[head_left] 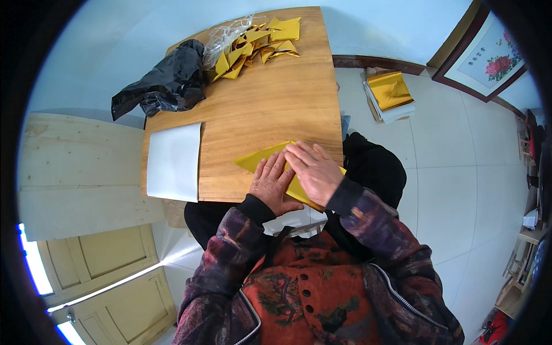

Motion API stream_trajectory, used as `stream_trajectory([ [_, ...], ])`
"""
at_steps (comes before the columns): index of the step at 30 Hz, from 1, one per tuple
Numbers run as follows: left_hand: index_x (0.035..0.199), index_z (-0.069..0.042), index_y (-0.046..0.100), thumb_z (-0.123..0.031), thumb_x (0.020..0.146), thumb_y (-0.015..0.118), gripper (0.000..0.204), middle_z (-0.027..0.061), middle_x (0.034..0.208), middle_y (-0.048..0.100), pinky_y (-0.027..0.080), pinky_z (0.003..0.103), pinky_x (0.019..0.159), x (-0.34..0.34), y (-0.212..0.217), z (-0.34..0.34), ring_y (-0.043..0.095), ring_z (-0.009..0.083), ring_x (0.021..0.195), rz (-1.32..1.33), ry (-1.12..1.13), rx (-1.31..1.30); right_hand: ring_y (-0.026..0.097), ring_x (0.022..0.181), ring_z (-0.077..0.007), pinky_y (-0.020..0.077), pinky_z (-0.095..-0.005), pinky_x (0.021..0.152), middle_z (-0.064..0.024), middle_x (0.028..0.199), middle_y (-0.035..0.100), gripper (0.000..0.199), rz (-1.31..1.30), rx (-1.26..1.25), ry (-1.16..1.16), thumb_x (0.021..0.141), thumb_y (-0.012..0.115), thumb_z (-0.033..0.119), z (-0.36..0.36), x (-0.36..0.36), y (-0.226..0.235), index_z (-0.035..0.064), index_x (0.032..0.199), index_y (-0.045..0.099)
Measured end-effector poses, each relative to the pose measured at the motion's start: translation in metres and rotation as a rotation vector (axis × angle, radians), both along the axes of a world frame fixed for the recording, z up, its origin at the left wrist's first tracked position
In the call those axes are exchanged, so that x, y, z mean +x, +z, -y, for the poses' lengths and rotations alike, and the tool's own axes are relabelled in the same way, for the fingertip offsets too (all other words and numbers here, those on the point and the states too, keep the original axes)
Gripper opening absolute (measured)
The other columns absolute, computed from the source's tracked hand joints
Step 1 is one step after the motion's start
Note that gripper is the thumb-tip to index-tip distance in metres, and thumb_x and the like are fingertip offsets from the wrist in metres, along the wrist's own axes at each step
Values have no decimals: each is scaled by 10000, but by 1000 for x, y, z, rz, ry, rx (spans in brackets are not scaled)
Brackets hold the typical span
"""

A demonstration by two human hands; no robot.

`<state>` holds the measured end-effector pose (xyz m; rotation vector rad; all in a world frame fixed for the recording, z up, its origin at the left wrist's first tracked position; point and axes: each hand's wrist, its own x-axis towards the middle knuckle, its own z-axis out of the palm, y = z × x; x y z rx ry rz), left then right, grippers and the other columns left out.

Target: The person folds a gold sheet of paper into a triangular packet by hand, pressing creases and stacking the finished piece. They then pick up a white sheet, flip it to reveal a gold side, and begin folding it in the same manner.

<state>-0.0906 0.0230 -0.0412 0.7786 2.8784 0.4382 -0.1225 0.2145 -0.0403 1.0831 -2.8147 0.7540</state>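
Observation:
A sheet of shiny gold paper (251, 160), folded to a pointed shape, lies at the near edge of the wooden table (276, 103). Flat on its left part rests my left hand (272, 188), fingers stretched out and thumb toward me. My right hand (316, 173) presses down on the paper just to the right, its fingers extended and its fingertips close to the left hand's. Both hands cover much of the sheet, so its full fold is hidden. Left of them lies a flat white-grey sheet or stack of paper (173, 162).
Several folded gold paper pieces (244, 52) are heaped at the table's far side, by clear crumpled plastic (225, 35) and a black plastic bag (172, 83). Gold-topped paper (391, 90) lies on the floor at the right. A framed flower picture (489, 57) is beyond it.

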Motion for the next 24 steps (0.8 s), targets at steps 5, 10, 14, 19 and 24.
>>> stream_trajectory([
  [5,1482,-140,351,-636,626,763,1072,190,1553,263,174,528,1167,2,-4,1,241,366,1441,13,31,12,361,1396,-276,250,-500,1137,-88,1482,429,478,-20,82,-76,918,497,195,12,-7,-18,43,1371,471],
  [10,1483,-138,352,-569,603,813,1083,192,1563,243,172,546,1165,5,-5,-1,226,383,1446,-28,16,45,360,1390,-277,271,-493,1124,-96,1446,471,518,-20,38,-65,907,553,204,-14,-6,-17,43,1387,442],
  [14,1461,-166,390,-564,594,821,1047,166,1562,255,159,557,1162,7,-4,-4,221,367,1452,-63,30,55,340,1398,-294,283,-475,1126,-133,1459,433,530,67,1,-56,866,591,140,-54,8,1,26,1366,456],
  [19,1423,-208,441,-547,580,833,990,108,1533,314,161,599,1144,9,-4,-8,220,379,1444,-96,8,43,329,1415,-294,291,-495,1130,-109,1487,403,551,147,13,0,828,623,110,-78,52,9,48,1356,479],
  [24,1383,-217,470,-529,584,836,932,94,1478,369,178,634,1110,11,-8,-11,251,384,1420,-164,-3,40,297,1437,-262,277,-486,1139,-77,1518,369,620,163,22,-23,801,644,103,-77,61,1,90,1391,453],
])
